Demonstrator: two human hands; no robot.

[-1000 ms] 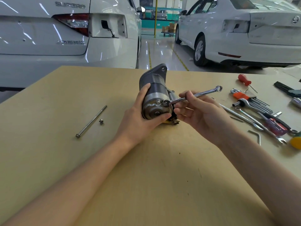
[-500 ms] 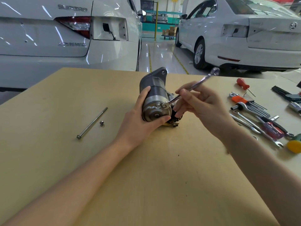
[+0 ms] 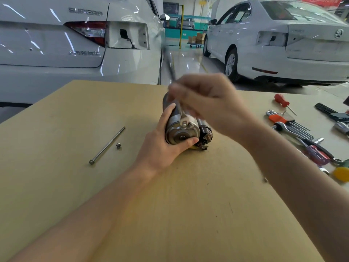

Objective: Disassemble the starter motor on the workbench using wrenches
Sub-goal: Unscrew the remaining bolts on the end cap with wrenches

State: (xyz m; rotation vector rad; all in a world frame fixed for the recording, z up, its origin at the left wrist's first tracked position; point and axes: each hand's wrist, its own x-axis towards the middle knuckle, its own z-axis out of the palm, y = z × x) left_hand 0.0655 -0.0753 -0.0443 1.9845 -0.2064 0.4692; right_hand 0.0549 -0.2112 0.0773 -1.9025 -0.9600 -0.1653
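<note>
The starter motor (image 3: 179, 132) lies on its side in the middle of the wooden workbench (image 3: 188, 214), its round metal end cap facing me. My left hand (image 3: 160, 148) grips the motor's body, thumb across the end cap. My right hand (image 3: 205, 103), blurred by motion, is above and behind the motor and holds a slim wrench (image 3: 171, 67). The wrench's lower end sits at a bolt on the cap's upper rim; its handle points up and to the far left. A long through bolt (image 3: 107, 145) and a small screw (image 3: 118, 145) lie loose on the bench to the left.
Hand tools are spread along the bench's right side: a red screwdriver (image 3: 281, 101), an orange hex key set (image 3: 283, 120), a ratchet wrench (image 3: 290, 130), more wrenches and a yellow item (image 3: 341, 173). Two white cars (image 3: 56, 50) stand beyond the far edge.
My right hand has swung the wrench handle counterclockwise, from pointing right, through upper right, to pointing up and left. My left hand keeps hold of the motor.
</note>
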